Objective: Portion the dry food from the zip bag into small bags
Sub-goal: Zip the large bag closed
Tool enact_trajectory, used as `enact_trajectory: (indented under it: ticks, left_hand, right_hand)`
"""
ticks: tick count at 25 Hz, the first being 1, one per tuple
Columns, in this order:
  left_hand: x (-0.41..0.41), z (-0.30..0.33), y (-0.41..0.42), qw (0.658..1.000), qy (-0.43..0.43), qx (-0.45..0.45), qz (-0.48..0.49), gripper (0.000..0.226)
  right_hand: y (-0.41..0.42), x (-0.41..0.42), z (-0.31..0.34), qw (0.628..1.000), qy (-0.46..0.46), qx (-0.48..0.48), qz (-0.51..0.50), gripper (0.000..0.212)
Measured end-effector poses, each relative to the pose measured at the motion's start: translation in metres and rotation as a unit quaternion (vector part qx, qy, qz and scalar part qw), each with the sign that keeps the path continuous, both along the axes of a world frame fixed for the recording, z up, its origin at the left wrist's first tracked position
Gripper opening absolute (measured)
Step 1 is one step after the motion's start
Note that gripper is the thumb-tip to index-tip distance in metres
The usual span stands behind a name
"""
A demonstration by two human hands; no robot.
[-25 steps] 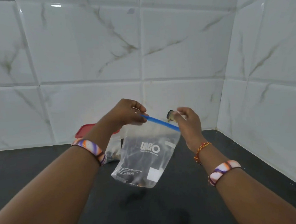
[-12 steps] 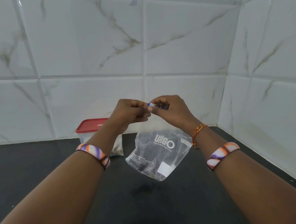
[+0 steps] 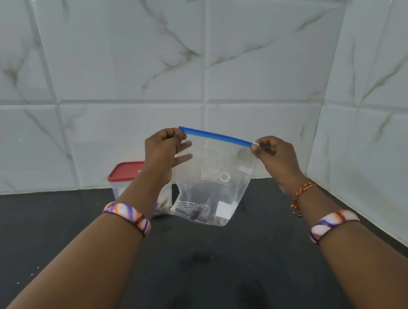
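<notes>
In the head view, the zip bag (image 3: 210,187) hung in the air above the black desk (image 3: 59,237), well in front of the tiled wall. The left hand (image 3: 166,152) pinched the left end of the blue zip strip (image 3: 217,136) with curled fingers, and the right hand (image 3: 274,154) pinched the right end, so the strip was stretched straight and looked closed. Only little dark food lay at the bottom. Behind stood a box with a red lid (image 3: 124,170). No small bags were clearly visible, so I judged the portioning nearly finished, but this is uncertain.
</notes>
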State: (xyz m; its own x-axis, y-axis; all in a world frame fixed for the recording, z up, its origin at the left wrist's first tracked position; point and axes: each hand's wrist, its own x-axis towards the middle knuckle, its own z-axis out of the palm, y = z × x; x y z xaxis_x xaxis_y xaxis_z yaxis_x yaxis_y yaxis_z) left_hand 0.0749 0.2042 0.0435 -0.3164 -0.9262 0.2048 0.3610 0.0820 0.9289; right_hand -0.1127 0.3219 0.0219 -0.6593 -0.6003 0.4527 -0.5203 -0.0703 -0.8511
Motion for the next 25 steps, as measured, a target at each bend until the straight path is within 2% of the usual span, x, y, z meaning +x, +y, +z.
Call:
enact_trajectory:
  ticks: [2, 4, 6, 8, 11, 12, 15, 18, 22, 25]
  left_hand:
    - [-0.006, 0.003, -0.002, 0.998, 0.052, 0.033, -0.018, 0.02]
    - [-0.009, 0.004, -0.009, 0.996, 0.074, 0.044, -0.03, 0.019]
    - [-0.013, 0.0, -0.02, 0.999, 0.044, 0.03, -0.012, 0.016]
    - [-0.02, -0.006, -0.035, 0.999, -0.021, 0.006, 0.042, 0.004]
    - [-0.026, -0.021, -0.055, 0.988, -0.125, -0.019, 0.085, 0.031]
    - [-0.027, -0.028, -0.061, 0.984, -0.149, -0.029, 0.088, 0.034]
    - [-0.036, -0.046, -0.076, 0.98, -0.188, -0.033, 0.057, 0.025]
    - [-0.054, -0.058, -0.09, 0.97, -0.242, -0.03, 0.008, 0.03]
    - [-0.079, -0.069, -0.1, 0.948, -0.311, -0.06, -0.041, 0.032]
    - [-0.083, -0.075, -0.105, 0.944, -0.32, -0.064, -0.045, 0.025]
  right_hand:
    - [-0.002, 0.008, -0.013, 0.979, -0.168, 0.002, 0.116, 0.03]
    - [-0.006, 0.014, -0.037, 0.951, -0.222, 0.083, 0.197, 0.03]
    - [-0.014, 0.015, -0.053, 0.951, -0.213, 0.11, 0.197, 0.013]
    - [-0.03, 0.009, -0.055, 0.959, -0.221, 0.082, 0.159, 0.01]
    - [-0.06, -0.006, -0.047, 0.963, -0.237, 0.036, 0.125, 0.015]
    - [-0.072, -0.012, -0.045, 0.965, -0.232, 0.031, 0.12, 0.016]
    - [-0.11, -0.033, -0.047, 0.975, -0.188, 0.04, 0.111, 0.019]
    - [-0.15, -0.052, -0.058, 0.979, -0.174, 0.058, 0.093, 0.021]
    - [-0.191, -0.073, -0.081, 0.971, -0.194, 0.106, 0.092, 0.008]
    - [-0.207, -0.083, -0.091, 0.963, -0.207, 0.135, 0.106, 0.03]
